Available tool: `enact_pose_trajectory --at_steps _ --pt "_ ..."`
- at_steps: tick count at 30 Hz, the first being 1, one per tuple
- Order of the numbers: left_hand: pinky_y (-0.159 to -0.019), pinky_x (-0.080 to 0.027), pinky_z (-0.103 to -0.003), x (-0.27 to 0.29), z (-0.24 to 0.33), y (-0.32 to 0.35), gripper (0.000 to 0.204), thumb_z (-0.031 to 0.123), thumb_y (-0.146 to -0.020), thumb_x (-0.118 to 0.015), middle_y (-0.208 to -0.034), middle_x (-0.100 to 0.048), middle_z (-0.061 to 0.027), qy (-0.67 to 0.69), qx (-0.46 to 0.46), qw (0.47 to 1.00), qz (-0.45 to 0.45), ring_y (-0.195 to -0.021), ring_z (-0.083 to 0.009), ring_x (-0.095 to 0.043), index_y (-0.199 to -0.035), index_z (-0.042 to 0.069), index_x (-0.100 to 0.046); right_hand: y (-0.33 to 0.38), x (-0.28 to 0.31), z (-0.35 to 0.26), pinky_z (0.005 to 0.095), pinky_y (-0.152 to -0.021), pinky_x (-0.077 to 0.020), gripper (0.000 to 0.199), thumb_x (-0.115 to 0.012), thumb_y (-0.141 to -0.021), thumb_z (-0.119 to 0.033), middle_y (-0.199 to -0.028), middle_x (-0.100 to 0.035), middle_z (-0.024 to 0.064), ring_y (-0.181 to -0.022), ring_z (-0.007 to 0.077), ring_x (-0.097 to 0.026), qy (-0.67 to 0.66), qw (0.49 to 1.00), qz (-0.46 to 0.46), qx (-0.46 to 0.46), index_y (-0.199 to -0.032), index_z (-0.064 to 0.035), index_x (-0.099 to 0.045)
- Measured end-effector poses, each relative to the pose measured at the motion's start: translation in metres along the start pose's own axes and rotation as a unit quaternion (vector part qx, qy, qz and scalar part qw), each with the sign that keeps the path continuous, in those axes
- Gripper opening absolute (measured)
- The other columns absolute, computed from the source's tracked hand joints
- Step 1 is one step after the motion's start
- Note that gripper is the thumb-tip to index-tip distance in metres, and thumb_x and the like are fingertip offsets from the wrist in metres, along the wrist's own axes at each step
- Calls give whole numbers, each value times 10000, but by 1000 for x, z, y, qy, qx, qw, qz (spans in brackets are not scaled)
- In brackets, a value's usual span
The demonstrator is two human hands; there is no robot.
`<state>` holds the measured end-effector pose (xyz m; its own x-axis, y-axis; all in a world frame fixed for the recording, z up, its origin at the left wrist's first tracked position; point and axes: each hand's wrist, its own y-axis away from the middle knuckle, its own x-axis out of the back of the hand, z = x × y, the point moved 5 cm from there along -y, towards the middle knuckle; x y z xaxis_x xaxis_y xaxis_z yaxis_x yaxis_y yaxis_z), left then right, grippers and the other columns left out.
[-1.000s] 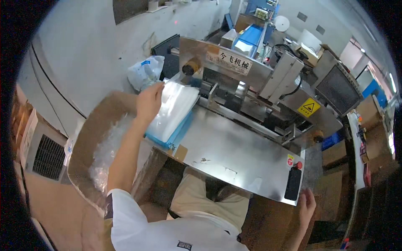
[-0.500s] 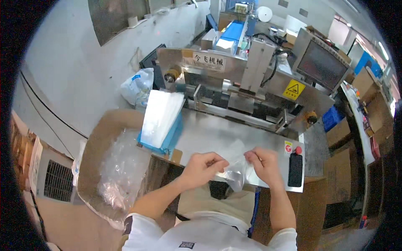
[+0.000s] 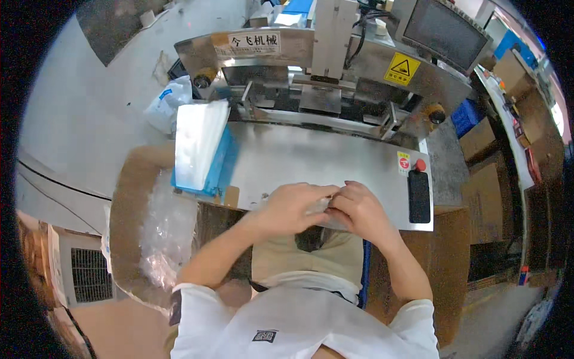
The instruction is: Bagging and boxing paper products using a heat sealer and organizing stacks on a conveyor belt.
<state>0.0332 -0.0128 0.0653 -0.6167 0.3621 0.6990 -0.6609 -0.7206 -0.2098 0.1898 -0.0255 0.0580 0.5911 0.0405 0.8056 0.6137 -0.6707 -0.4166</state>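
Note:
My left hand [image 3: 290,208] and my right hand [image 3: 359,209] meet over the front edge of the steel worktop [image 3: 311,149], fingers closed and thumbs close together. Bunched between them is a clear plastic bag [image 3: 318,206], mostly hidden behind my fingers. Some of its film shows below the right hand's fingers. To the left, a blue box [image 3: 222,161] stands on the worktop's corner with a fanned stack of flat clear bags [image 3: 194,146] leaning in it.
A machine with a metal press head [image 3: 320,99] stands behind the worktop. A black phone [image 3: 420,196] and a red button [image 3: 420,164] are at the right. A cardboard box [image 3: 128,209] of loose plastic bags [image 3: 167,233] is at lower left. A monitor [image 3: 445,30] hangs at upper right.
My hands have come together from apart, and the bag that hung between them is now gathered up among the fingers. The view has tilted down, so the machine sits higher.

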Motion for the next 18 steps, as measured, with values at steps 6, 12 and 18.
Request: enact_pose_trajectory --at_steps 6,12,18 --pt "-729 -499 -468 -18 -43 5 289 288 -907 -599 -843 -660 -188 -25 59 984 -169 -774 -398 -635 -1113 88 -629 10 3 16 503 -1011 -427 145 -710 -771 -123 -824 -647 102 -858 320 -627 -26 997 -51 -50 -871 -48 -636" --pt "-738 -480 -473 33 -18 12 260 280 -950 -535 -836 -642 -194 8 65 986 -153 -824 -421 -602 -909 38 -622 6 30 20 496 -1019 -400 149 -674 -843 -172 -858 -675 104 -909 299 -635 -52 983 -150 -95 -930 -51 -676" --pt "-825 -492 -379 40 -100 -31 328 333 -983 -533 -994 -681 -166 33 159 952 -259 -909 -271 -644 -969 29 -656 -15 -1 115 368 -780 -492 146 -662 -862 -173 -846 -678 114 -820 266 -634 -150 978 -89 -111 -852 -31 -697"
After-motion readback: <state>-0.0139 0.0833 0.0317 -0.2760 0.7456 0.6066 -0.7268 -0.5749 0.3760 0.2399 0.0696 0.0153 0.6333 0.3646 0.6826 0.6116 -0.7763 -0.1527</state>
